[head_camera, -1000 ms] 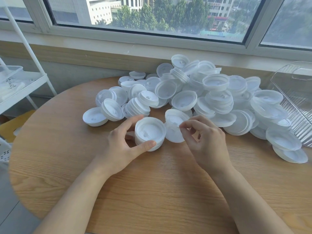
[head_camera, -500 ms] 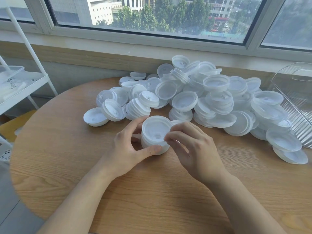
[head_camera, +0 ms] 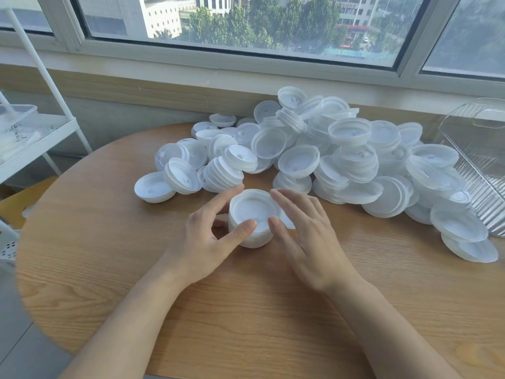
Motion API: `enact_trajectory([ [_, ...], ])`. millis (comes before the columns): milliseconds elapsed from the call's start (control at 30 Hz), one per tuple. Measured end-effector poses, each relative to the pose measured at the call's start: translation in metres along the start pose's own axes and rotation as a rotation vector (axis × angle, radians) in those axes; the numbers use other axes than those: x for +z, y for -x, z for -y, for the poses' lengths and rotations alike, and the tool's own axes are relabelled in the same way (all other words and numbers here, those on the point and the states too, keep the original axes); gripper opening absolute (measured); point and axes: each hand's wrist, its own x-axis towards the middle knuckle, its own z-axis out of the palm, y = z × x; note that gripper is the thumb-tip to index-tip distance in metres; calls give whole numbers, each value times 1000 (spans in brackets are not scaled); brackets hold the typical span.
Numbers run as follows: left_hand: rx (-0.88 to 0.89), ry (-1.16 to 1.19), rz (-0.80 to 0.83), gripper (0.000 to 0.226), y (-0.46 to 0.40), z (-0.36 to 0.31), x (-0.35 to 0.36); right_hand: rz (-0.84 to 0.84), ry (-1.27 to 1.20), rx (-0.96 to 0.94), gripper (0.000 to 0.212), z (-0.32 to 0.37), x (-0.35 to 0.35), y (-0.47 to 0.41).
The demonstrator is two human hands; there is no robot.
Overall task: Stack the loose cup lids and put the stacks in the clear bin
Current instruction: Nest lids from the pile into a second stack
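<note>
While the lids are lying heaped under the window, the scene is reading like this, largest thing first:

Tabletop: the round wooden tabletop (head_camera: 246, 310) is carrying everything, its far edge sitting close to the wall below the window (head_camera: 246, 20).

Pile: the pile of loose lids (head_camera: 341, 160) is spreading across the far half of the tabletop, some lids lying flat, some tilting on edge, a few already nesting in short rows.

Bin: the clear bin (head_camera: 481, 149) is standing at the right edge of the tabletop, just beside the pile, with lids leaning against its ribbed wall.

Shelf: a white shelf (head_camera: 35, 138) is standing off the left side of the tabletop.

Left hand: the left hand (head_camera: 207, 242) is curling round the near left side of the stack, thumb pressing on the top rim, forefinger reaching round the far side; its grip is closing on the stack.

Right hand: the right hand (head_camera: 303, 231) is lying with straight fingers against the stack's right side, thumb tip touching the top rim; its grip is staying loose and open.

Stack: the stack of lids (head_camera: 252, 217) is standing upright on the tabletop between both hands, just in front of the pile.
</note>
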Motion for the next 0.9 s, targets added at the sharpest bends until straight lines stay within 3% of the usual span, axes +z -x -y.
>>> enact_trajectory([
  [333, 2, -44, 10, 77, 2, -2, 2, 40, 12, 18, 63, -8, -12, -3],
  [433, 6, -39, 14, 82, 1, 0, 3, -31, 35, 83, 52, -23, -28, -4],
  [700, 3, -31, 4, 87, -1, 3, 2, 72, 157, 83, 17, -44, -26, 5],
  [900, 12, -42, 5, 85, -1, 4, 2, -86, 126, 54, 3, -40, -25, 4],
])
